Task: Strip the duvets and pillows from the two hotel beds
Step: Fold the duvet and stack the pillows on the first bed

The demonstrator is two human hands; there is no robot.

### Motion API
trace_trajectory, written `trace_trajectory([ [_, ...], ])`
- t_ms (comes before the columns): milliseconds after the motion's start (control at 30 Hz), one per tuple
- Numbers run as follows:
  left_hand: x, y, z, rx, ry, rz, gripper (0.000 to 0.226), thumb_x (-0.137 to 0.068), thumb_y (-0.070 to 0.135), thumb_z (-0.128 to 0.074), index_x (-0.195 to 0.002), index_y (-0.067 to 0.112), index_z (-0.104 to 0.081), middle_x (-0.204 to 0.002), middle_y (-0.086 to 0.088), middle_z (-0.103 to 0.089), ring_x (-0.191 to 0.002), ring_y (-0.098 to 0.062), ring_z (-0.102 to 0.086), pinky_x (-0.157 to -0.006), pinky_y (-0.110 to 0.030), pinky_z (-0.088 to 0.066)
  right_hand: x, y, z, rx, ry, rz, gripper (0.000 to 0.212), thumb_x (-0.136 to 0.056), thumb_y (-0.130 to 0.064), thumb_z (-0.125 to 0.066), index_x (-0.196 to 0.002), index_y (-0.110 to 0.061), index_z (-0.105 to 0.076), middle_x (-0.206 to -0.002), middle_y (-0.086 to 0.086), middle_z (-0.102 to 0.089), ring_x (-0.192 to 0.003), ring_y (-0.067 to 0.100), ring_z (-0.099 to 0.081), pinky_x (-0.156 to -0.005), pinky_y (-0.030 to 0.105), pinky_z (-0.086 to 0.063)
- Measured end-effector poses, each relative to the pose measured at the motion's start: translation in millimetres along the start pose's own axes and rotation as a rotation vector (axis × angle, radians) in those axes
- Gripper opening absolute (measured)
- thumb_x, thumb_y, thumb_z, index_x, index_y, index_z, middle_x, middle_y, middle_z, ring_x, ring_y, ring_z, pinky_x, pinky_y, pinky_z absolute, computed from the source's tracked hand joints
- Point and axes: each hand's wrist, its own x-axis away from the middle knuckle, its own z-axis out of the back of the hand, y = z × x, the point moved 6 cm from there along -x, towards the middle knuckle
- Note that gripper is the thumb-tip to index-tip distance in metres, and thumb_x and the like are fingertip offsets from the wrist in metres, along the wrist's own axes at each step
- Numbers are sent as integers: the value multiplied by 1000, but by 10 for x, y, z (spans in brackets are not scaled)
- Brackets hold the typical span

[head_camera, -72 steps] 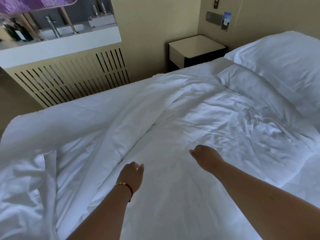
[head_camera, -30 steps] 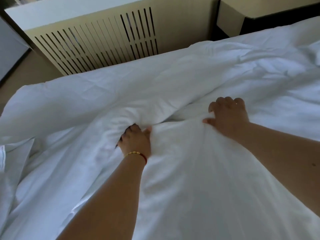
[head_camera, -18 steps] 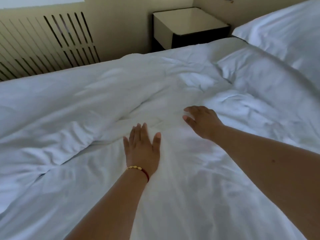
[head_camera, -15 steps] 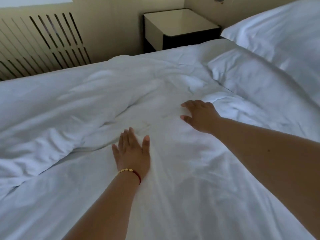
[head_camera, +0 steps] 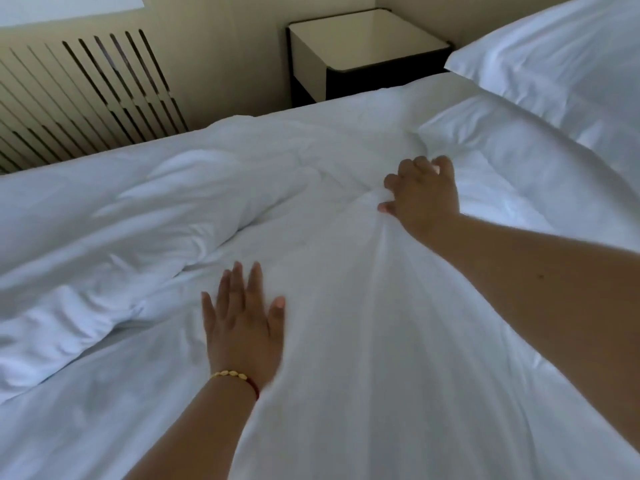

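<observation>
The duvet (head_camera: 145, 216) and pillow (head_camera: 561, 57) are matt white creased cloth; the nightstand (head_camera: 363, 39) top is smooth, faintly glossy.

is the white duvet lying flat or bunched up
Bunched up: the white fabric duvet lies in rumpled folds, and the right hand grips a gathered handful.

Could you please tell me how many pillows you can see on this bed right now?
2: one pillow at the top right by the nightstand, a flatter pillow just below it. Others may be out of frame.
</observation>
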Motion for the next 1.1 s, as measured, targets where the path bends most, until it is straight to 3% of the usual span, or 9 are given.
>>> trace_trajectory([
  [200,-11,-101,-275,-73,-302,5,90,-72,58,19,-154,28,-2,-162,3,2,-148,-12,8,-120,-39,6,1121,-1346,-161,-524,40,-49,64,-86,-62,-32,-134,-25,-53,-136,12,-54,-128,33,-50,-106,49,-23],
  [400,-533,-768,978,-21,326,-68,58,-96,39,-34,-133,-2,-50,-139,-23,-49,-132,-37,-42,-113,-50,-28,1366,-2025,-647,-544,-386,35,85,-66,-77,16,-147,-48,11,-160,2,15,-146,25,20,-114,55,14],
  [467,-806,-1284,1375,-172,316,130,60,-97,41,-35,-138,-2,-44,-144,-25,-41,-136,-39,-33,-116,-51,-20,1308,-2051,-704,-509,-431,49,86,-63,-74,17,-145,-49,16,-159,1,19,-145,24,22,-113,55,16],
  [567,-956,-2145,1617,-308,-2,595,77,-95,59,-28,-149,5,-24,-155,-22,-24,-146,-35,-12,-118,-53,-4,1313,-2086,-775,-474,-504,57,87,-60,-75,17,-143,-50,19,-159,0,20,-145,23,21,-113,54,15],
  [633,-853,-2509,1531,-71,-186,834,92,-89,71,-31,-153,8,-10,-156,-21,-20,-146,-36,-13,-118,-52,-6,1292,-2084,-797,-454,-530,51,81,-68,-77,11,-143,-50,19,-159,0,21,-145,23,21,-114,54,14],
  [700,-697,-2593,1372,205,-277,939,105,-81,77,-43,-153,8,-9,-154,-19,-28,-138,-38,-32,-111,-48,-29,1259,-2097,-834,-435,-556,59,70,-82,-74,-2,-143,-49,20,-158,-1,23,-145,23,21,-114,55,13],
  [833,-571,-2481,1347,283,-368,803,87,-74,74,-57,-124,4,-53,-120,-13,-54,-95,-34,-57,-73,-35,-46,1214,-2105,-892,-407,-595,67,65,-89,-70,-10,-143,-50,20,-157,-1,26,-145,22,21,-114,55,13],
  [1000,-412,-1973,1542,790,-419,694,99,-46,67,-84,-127,17,-56,-126,-5,-60,-110,-29,-58,-95,-49,-46,1168,-2035,-802,-525,-701,18,57,-94,-63,-11,-146,-50,6,-160,-4,16,-147,18,11,-115,52,8],
  [1100,-63,-1430,1610,872,-478,505,52,-66,45,-83,-108,21,-64,-105,2,-69,-101,-21,-62,-99,-39,-41,1162,-1866,-320,-816,-362,-109,69,-90,-61,-13,-147,-27,-32,-153,5,-32,-141,22,-29,-116,45,-19],
])
